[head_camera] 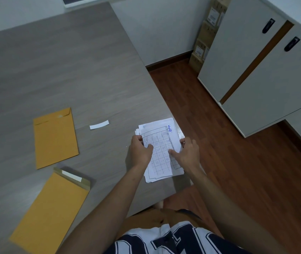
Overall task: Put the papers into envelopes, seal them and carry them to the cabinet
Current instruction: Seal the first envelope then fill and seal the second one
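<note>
- Nearest the camera, below the grip, shows the person's white shirt (164, 239) with dark lettering, and both forearms reach forward from it.
- Left hand (140, 150) and right hand (187, 151) are clamped on the two long sides of a stack of papers (159, 143), thumbs lying across the top sheet and fingers curled round the edges.
- That stack sits at the near right corner of the grey table (63, 74); whether it rests on the surface or is lifted just clear I cannot tell.
- Its top sheet is a white printed form with a ruled grid and a small blue mark at the far corner; the sheets beneath are fanned unevenly, edges stepping out at the near end.
- By my reading, the step in hand is gathering and squaring the stack before any stuffing starts.
- To the left of the grip, well apart, lie two brown envelopes: the near envelope (52, 209) with its flap open and a white strip on the flap, and the far envelope (55, 138) lying flat.
- Between the far envelope and the grip lies a loose white strip (99, 124).
- Next, I judge, the stack needs tapping even, then carrying left to the open-flapped envelope, with one hand freed to hold its mouth wide.
- Right of the grip, across the wooden floor (219, 143), stands the white cabinet (256, 74), one door slightly ajar.
</note>
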The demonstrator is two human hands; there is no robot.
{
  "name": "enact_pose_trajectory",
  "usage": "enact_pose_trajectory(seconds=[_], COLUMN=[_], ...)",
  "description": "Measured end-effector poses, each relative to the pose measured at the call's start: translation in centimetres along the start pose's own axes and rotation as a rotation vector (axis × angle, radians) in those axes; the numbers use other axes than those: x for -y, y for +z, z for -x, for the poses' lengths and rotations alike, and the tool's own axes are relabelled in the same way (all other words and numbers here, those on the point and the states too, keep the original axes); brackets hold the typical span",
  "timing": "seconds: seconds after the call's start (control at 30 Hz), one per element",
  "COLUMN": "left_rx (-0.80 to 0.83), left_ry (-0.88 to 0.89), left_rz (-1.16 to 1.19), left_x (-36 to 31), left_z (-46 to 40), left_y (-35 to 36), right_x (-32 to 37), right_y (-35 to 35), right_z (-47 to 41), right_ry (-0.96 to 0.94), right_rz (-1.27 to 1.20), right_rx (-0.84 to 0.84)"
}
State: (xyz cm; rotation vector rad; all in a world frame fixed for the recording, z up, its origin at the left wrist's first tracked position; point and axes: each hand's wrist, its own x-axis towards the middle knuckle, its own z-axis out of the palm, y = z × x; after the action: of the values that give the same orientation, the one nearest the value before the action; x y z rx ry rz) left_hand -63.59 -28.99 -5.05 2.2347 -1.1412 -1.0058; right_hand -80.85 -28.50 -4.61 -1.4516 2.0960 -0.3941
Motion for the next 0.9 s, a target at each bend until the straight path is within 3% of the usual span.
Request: enact_pose_trajectory(seconds=[0.13,0.27,0.4,0.63,0.73,0.9], left_rx=[-0.002,0.001,0.036,0.058,0.075,0.101], left_ry=[0.130,0.212,0.251,0.241,0.156,-0.009], left_rz=[-0.078,-0.357,-0.405,-0.199,0.025,0.190], left_x=[0.3,0.8,1.1,0.7,0.0,-0.6], left_z=[0.5,0.8,0.2,0.3,0.6,0.5], left_y=[0.4,0.3,-0.3,-0.1,-0.1,0.1], right_x=[-0.1,0.0,-0.1,-0.2,-0.2,-0.3], right_y=[-0.1,0.0,0.1,0.2,0.2,0.4], right_z=[0.0,-0.1,-0.1,-0.2,-0.1,-0.1], right_ry=[-0.005,-0.008,-0.012,-0.017,-0.002,-0.001], right_rz=[-0.003,0.003,0.003,0.001,-0.010,-0.018], right_rx=[-0.009,-0.008,-0.004,-0.019,-0.009,-0.013])
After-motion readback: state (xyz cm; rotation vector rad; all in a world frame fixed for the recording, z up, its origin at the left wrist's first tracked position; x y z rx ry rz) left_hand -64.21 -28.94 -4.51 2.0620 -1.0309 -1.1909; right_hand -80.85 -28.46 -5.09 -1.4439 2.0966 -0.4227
